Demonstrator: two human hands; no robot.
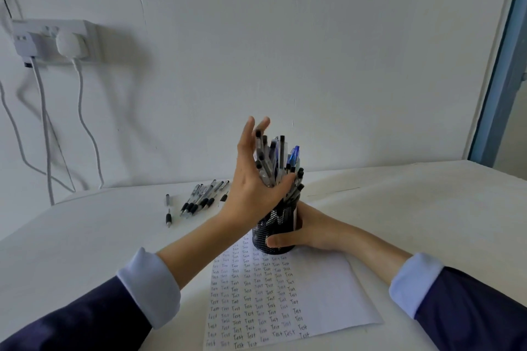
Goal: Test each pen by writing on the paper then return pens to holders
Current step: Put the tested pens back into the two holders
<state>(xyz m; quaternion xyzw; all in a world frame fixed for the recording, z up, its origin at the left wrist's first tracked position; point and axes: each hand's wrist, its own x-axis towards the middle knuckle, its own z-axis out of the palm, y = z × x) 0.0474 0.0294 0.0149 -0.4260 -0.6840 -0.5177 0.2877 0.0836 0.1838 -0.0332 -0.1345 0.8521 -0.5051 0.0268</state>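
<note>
Head view: you have one holder (271,225), a black mesh cup, standing upright on the far edge of the one sheet of paper (328,293). Your right hand (313,231) grips it low down, with the thumb curled across the front and the fingers hidden behind the mesh.

Your left hand (251,177) is raised against the bundle (273,162) of pens standing in the holder. Its four fingers are straight and spread upward along the bundle's left side, and the thumb stretches across its front. The pens overlap too much to count; they number well over ten. Most are clear with black caps, and one blue pen (295,152) shows at the right.

More pens lie on the table (399,208), left of the holder. One lone pen (168,211) sits apart. Just beside it is a fanned cluster (199,196) of about seven, its right end hidden by your left hand.

The left half of the paper is filled with many rows of the handwritten word "Test"; the right part is blank.

Your two dark sleeves end in pale turned-back cuffs. On the wall at the left, one socket (54,40) carries two plugs, and white cables (82,111) hang down from them.
</note>
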